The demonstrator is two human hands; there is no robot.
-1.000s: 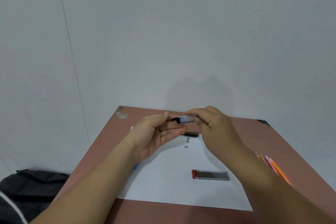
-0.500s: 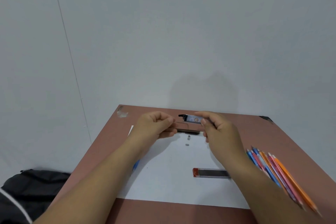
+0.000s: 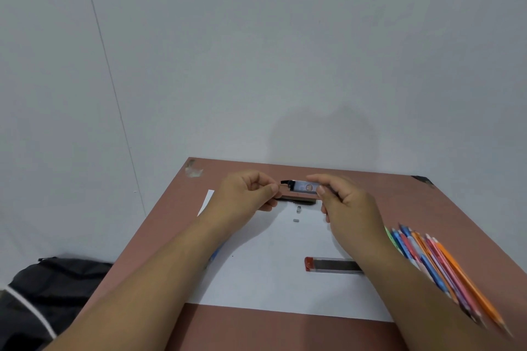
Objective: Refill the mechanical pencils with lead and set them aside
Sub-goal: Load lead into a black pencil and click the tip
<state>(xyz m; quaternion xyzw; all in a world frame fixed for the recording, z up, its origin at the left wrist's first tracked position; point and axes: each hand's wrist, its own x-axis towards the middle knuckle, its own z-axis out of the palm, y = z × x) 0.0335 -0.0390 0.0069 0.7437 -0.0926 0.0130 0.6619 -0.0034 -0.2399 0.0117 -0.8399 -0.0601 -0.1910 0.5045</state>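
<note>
My right hand [image 3: 348, 202] pinches a small clear lead case [image 3: 303, 187] above the far part of the table. Its black cap end [image 3: 286, 182] points left. My left hand [image 3: 246, 194] has curled fingers, and its thumb and forefinger pinch together right at that cap end, seemingly on thin lead that is too fine to see. Several coloured mechanical pencils [image 3: 436, 265] lie bundled at the right, partly behind my right forearm. A blue pencil [image 3: 215, 253] peeks out from under my left forearm.
A white paper sheet [image 3: 265, 279] covers the middle of the brown table [image 3: 399, 196]. On it lie a red-capped lead case [image 3: 332, 265] and two tiny grey parts [image 3: 296, 215]. A dark bar [image 3: 299, 201] lies below my hands. A black bag [image 3: 42, 293] sits on the floor at left.
My left hand turned from an open palm under the case into a pinch at its cap end. Both hands moved slightly away from me, and more of the pencil bundle shows.
</note>
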